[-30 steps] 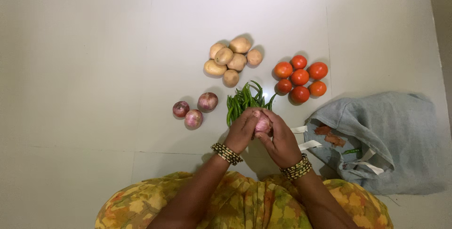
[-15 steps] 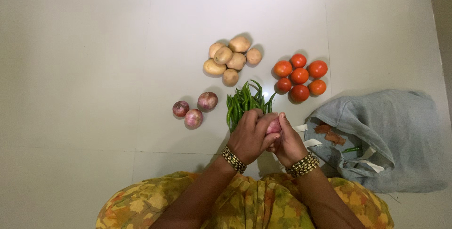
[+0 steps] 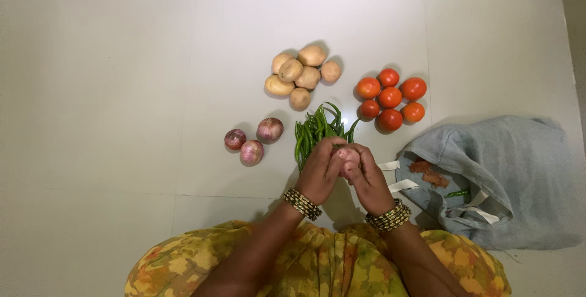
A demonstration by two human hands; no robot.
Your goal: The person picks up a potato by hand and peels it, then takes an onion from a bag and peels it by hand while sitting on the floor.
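Onion (image 3: 347, 158) — chillies (image 3: 315, 131) just beyond

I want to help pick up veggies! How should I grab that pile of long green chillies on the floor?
Pinch the green chillies across the middle of the bundle, coming straight down from above. They lie flat and roughly side by side, fanning out at their far tips.

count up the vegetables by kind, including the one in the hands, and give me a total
Potatoes: 6
Tomatoes: 6
Onions: 4, one held in both hands
Green chilli bunch: 1
Total: 17
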